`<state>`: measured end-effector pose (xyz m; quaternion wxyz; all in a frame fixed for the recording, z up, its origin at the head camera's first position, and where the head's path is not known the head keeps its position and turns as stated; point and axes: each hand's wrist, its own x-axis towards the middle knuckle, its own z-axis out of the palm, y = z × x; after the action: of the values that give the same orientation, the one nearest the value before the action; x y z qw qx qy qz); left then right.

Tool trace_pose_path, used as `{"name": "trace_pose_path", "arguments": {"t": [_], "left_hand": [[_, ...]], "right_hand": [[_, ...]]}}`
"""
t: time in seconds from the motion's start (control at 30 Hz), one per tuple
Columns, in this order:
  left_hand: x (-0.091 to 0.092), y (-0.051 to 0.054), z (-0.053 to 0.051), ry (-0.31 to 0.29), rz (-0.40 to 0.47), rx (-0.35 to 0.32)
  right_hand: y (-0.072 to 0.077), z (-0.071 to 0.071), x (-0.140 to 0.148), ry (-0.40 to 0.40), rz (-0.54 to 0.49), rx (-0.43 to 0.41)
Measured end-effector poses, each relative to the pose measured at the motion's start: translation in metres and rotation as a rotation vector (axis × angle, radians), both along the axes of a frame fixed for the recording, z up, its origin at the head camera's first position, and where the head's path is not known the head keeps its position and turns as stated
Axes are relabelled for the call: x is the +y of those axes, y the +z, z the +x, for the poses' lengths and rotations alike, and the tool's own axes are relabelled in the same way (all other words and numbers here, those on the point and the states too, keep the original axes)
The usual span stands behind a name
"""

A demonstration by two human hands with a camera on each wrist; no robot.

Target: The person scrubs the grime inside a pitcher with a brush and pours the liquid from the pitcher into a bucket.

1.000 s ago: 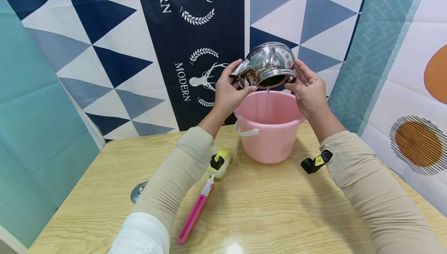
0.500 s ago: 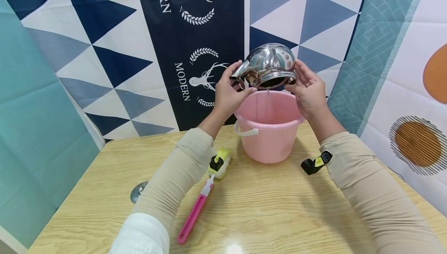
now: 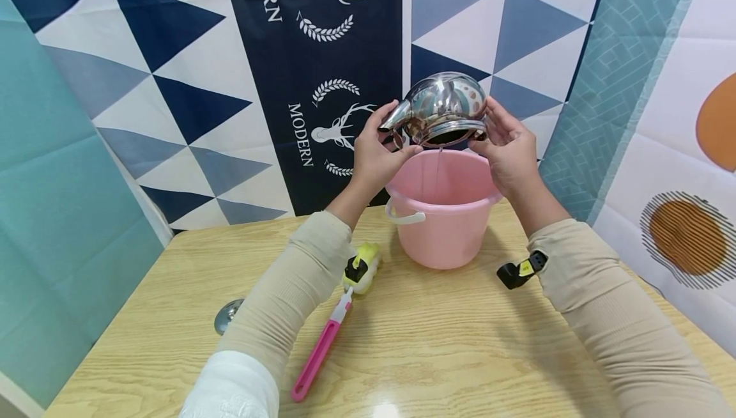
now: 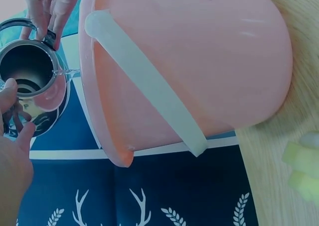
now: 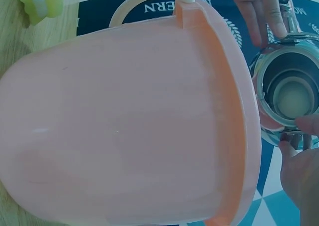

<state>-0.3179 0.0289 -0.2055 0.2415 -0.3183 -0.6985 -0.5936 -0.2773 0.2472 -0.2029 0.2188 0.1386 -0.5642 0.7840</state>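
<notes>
A shiny metal teapot (image 3: 445, 100) hangs upside down above the pink bucket (image 3: 443, 236), its round mouth facing down. A thin stream of water (image 3: 439, 159) runs from the mouth into the bucket. My left hand (image 3: 376, 153) grips the teapot on its spout side, thumb near the rim. On the opposite side my right hand (image 3: 510, 149) grips it with thumb and fingers. The wrist views look into the open mouth of the teapot (image 4: 27, 66); the right wrist view shows both hands partly cut off by the frame.
A sponge brush (image 3: 319, 357) with a pink handle lies on the wooden table (image 3: 437, 348) in front of the bucket. Left of it, a domed metal piece (image 3: 226, 316) is partly hidden by my left sleeve. A patterned cloth (image 3: 190, 105) hangs behind the table.
The water under the teapot's mouth has gone from short drips to a thinner, longer stream. Both hands and the teapot have stayed nearly still.
</notes>
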Motion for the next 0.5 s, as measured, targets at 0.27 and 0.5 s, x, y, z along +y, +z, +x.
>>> {"name": "trace_pose_path", "arguments": {"t": [0.27,0.5], "left_hand": [[0.0005,-0.0015,0.0000,0.006,0.014,0.053],[0.0006,-0.0021,0.0010,-0.036,0.025,0.045]], "right_hand": [[0.0007,0.0009,-0.0013,-0.016,0.002,0.008],[-0.0003,-0.0008,-0.0042,-0.024,-0.004,0.050]]}}
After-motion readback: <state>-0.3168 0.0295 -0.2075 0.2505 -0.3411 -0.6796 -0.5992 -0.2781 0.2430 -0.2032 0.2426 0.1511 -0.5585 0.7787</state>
